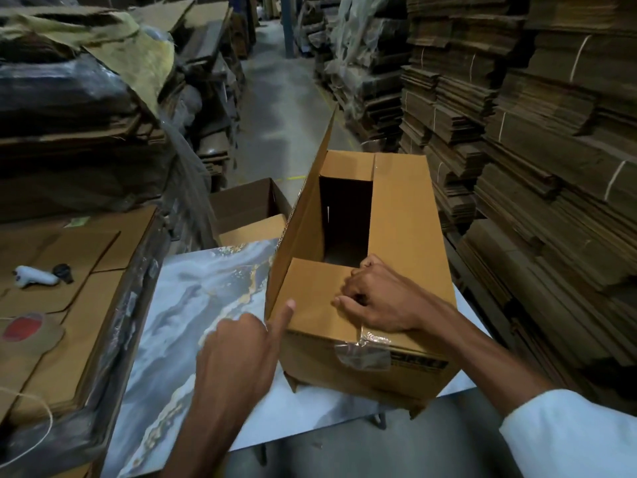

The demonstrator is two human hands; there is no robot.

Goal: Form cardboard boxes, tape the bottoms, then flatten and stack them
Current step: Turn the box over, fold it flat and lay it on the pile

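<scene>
1. A cardboard box (406, 229) was stood at the right side of the marble-patterned worktop (193, 305), close to its near right corner, with its flapped end turned upward, probably so that the bottom could be closed and taped from above.
2. The near flap (317, 298) and the long right flap were seen folded inward, while the long left flap (303, 215) was left standing upright, so the dark inside of the box lay open between them.
3. The right hand (379, 301) was laid on the seam where the near flap met the right flap, fingers bent with their tips on the cardboard, seemingly to keep both flaps down. Whether anything was pinched beneath them could not be told.
4. A strip of clear tape (365, 350) was seen stuck over the near top edge of the box, just under the right wrist.
5. The left hand (234, 357) was held curled and gripped nothing, with one digit stretched out to the near left corner of the box, likely to steady it.
6. The upright left flap was judged the next part to be folded, before the seam is taped.
7. A white tool (34, 276) was left on flat cardboard sheets (86, 305) beyond the worktop's left edge, within reach. A second open box (248, 201) stood past the far edge.
</scene>
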